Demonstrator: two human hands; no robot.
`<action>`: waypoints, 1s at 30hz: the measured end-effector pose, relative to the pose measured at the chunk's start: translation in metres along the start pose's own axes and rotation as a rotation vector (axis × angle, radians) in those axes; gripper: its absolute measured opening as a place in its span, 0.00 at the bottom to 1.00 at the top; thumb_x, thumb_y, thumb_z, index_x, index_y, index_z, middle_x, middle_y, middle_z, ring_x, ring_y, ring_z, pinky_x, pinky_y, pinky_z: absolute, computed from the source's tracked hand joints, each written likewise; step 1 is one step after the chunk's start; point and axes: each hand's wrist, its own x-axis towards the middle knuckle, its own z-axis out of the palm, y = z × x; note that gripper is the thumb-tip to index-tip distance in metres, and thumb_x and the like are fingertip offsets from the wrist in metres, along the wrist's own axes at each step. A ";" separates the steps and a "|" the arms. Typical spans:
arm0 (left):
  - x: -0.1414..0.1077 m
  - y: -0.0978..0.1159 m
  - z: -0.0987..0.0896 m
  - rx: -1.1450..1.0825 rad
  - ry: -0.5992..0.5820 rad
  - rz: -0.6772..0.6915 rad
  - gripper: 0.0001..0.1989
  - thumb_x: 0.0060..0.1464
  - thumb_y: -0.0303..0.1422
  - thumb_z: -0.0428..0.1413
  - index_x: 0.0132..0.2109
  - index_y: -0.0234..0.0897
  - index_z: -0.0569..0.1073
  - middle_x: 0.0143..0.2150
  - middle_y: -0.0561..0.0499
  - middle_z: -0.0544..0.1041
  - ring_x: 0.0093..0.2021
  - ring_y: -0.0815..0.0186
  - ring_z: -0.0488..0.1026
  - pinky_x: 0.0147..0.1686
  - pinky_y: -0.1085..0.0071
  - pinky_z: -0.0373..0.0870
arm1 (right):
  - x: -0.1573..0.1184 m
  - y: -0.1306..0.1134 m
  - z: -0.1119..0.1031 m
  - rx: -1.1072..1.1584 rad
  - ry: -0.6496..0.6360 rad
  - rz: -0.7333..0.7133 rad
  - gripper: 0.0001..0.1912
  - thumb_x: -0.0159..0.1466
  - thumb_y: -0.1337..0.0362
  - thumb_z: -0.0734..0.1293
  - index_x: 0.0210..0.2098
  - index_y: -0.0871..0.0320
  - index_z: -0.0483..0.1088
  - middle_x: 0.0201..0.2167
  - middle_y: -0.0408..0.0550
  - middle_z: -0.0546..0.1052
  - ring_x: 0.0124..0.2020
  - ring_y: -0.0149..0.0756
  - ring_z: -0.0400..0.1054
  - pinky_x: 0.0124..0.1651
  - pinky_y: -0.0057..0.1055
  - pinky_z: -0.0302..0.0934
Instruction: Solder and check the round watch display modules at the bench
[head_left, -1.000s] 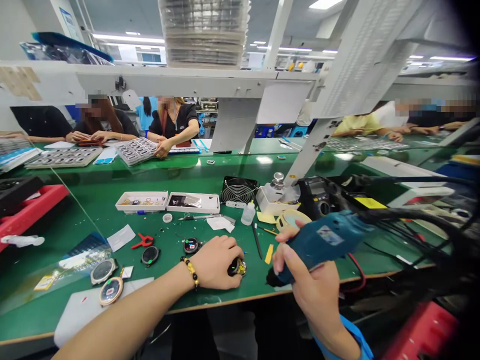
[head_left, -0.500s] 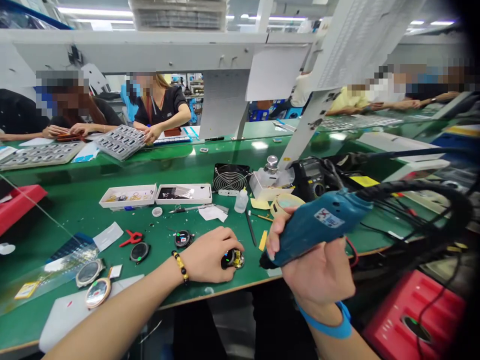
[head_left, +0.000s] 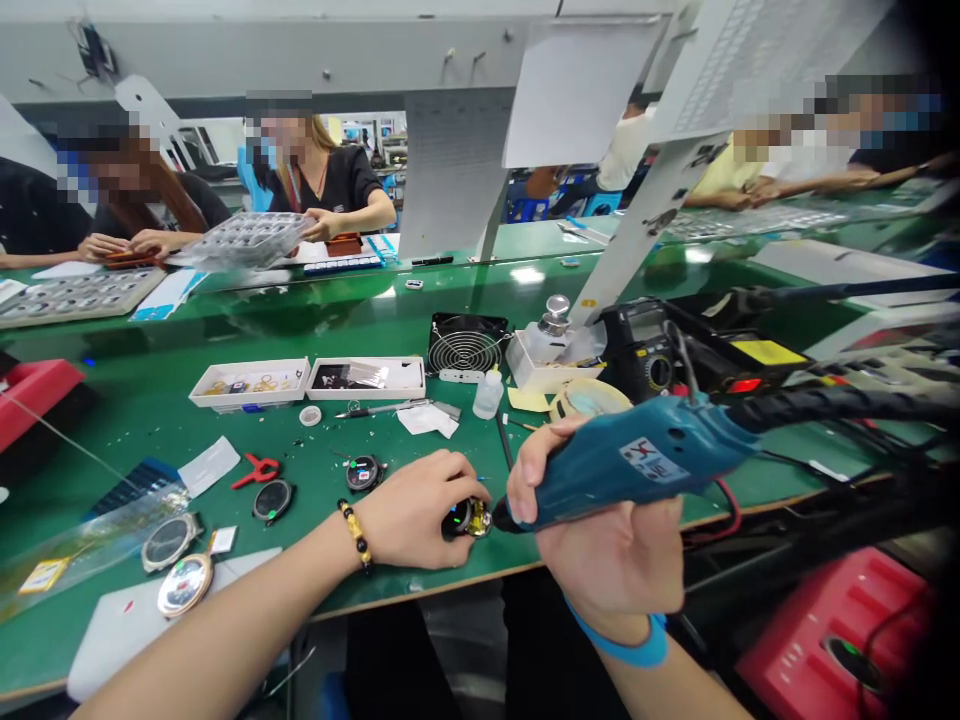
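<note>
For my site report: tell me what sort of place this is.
Probably an electronics assembly workshop, likely for smartwatches: a long green-topped workbench, a blue corded electric screwdriver, and round black smartwatch bodies laid out on it.

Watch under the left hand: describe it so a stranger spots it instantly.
On the green workbench, find the front edge, where both hands meet. The left hand, wearing a beaded bracelet, grips a round watch body with a dark face and gold-coloured parts. Unlike the loose watches nearby, it is held, beside the tip of the blue rotary tool in the right hand.
</note>
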 end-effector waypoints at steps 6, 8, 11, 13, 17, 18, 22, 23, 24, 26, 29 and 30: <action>0.000 0.001 0.001 0.011 -0.004 0.001 0.21 0.52 0.32 0.63 0.54 0.38 0.76 0.50 0.46 0.75 0.49 0.57 0.73 0.50 0.63 0.73 | -0.001 0.002 0.002 -0.003 -0.005 0.030 0.26 0.70 0.38 0.64 0.54 0.51 0.71 0.35 0.46 0.71 0.27 0.35 0.65 0.32 0.33 0.62; 0.001 0.001 0.001 0.005 -0.010 -0.008 0.20 0.52 0.32 0.64 0.53 0.38 0.76 0.49 0.46 0.75 0.49 0.57 0.73 0.50 0.63 0.73 | -0.002 0.003 0.003 -0.002 -0.013 0.039 0.26 0.70 0.38 0.65 0.54 0.50 0.71 0.35 0.46 0.71 0.28 0.34 0.65 0.32 0.32 0.61; 0.002 -0.001 0.000 -0.034 -0.026 -0.028 0.17 0.52 0.32 0.65 0.50 0.39 0.76 0.49 0.47 0.75 0.50 0.56 0.73 0.53 0.62 0.72 | -0.005 0.003 0.006 -0.016 -0.032 0.058 0.27 0.68 0.36 0.66 0.54 0.49 0.72 0.35 0.46 0.71 0.28 0.34 0.64 0.32 0.31 0.61; 0.002 -0.001 -0.002 -0.070 -0.035 -0.051 0.17 0.52 0.31 0.66 0.49 0.40 0.75 0.49 0.47 0.75 0.50 0.56 0.73 0.53 0.62 0.72 | -0.007 0.003 0.007 -0.027 -0.055 0.073 0.29 0.67 0.34 0.67 0.53 0.49 0.72 0.34 0.45 0.71 0.28 0.34 0.64 0.32 0.30 0.61; 0.003 0.001 -0.008 -0.118 -0.063 -0.096 0.12 0.54 0.29 0.65 0.44 0.40 0.74 0.47 0.48 0.75 0.49 0.56 0.72 0.51 0.62 0.71 | -0.007 0.002 0.009 -0.061 -0.095 0.099 0.30 0.66 0.32 0.67 0.52 0.49 0.72 0.32 0.44 0.70 0.28 0.34 0.64 0.32 0.31 0.61; 0.003 0.002 -0.009 -0.126 -0.066 -0.099 0.11 0.54 0.29 0.65 0.43 0.40 0.73 0.47 0.48 0.75 0.49 0.56 0.72 0.50 0.62 0.71 | -0.007 0.002 0.009 -0.070 -0.099 0.097 0.31 0.65 0.32 0.67 0.52 0.50 0.72 0.32 0.44 0.70 0.28 0.34 0.63 0.31 0.31 0.61; 0.003 0.002 -0.009 -0.117 -0.058 -0.090 0.13 0.55 0.30 0.65 0.46 0.40 0.73 0.47 0.47 0.76 0.49 0.56 0.72 0.51 0.61 0.71 | -0.003 0.005 0.007 -0.097 -0.121 0.089 0.32 0.67 0.30 0.63 0.52 0.51 0.69 0.30 0.44 0.69 0.27 0.36 0.62 0.30 0.32 0.60; 0.002 0.001 -0.008 -0.108 -0.054 -0.088 0.14 0.55 0.30 0.65 0.47 0.39 0.72 0.47 0.47 0.76 0.49 0.56 0.72 0.51 0.61 0.71 | -0.002 0.005 0.007 -0.101 -0.128 0.089 0.32 0.67 0.31 0.63 0.52 0.51 0.69 0.30 0.44 0.69 0.27 0.36 0.62 0.30 0.33 0.60; 0.002 0.000 -0.007 -0.099 -0.051 -0.087 0.15 0.54 0.30 0.65 0.47 0.39 0.72 0.47 0.47 0.76 0.49 0.55 0.72 0.51 0.61 0.71 | -0.001 0.006 0.007 -0.101 -0.133 0.086 0.32 0.68 0.32 0.62 0.52 0.52 0.69 0.30 0.45 0.69 0.27 0.36 0.62 0.29 0.33 0.60; 0.001 -0.001 -0.006 -0.088 -0.046 -0.085 0.15 0.54 0.31 0.65 0.47 0.39 0.72 0.47 0.47 0.76 0.49 0.55 0.72 0.51 0.61 0.71 | 0.000 0.007 0.007 -0.096 -0.125 0.075 0.31 0.69 0.32 0.62 0.52 0.52 0.69 0.30 0.45 0.69 0.26 0.37 0.62 0.29 0.33 0.59; 0.001 -0.002 -0.005 -0.077 -0.044 -0.077 0.16 0.54 0.31 0.65 0.48 0.39 0.72 0.47 0.47 0.76 0.49 0.55 0.72 0.51 0.61 0.71 | 0.001 0.008 0.008 -0.071 -0.094 0.057 0.31 0.68 0.32 0.62 0.52 0.52 0.70 0.30 0.45 0.69 0.26 0.37 0.61 0.28 0.33 0.58; 0.001 -0.002 -0.005 -0.074 -0.044 -0.075 0.17 0.54 0.32 0.65 0.49 0.39 0.72 0.48 0.47 0.76 0.49 0.55 0.72 0.51 0.61 0.71 | 0.001 0.008 0.007 -0.061 -0.092 0.053 0.31 0.68 0.32 0.62 0.52 0.52 0.70 0.30 0.45 0.69 0.26 0.36 0.61 0.28 0.33 0.58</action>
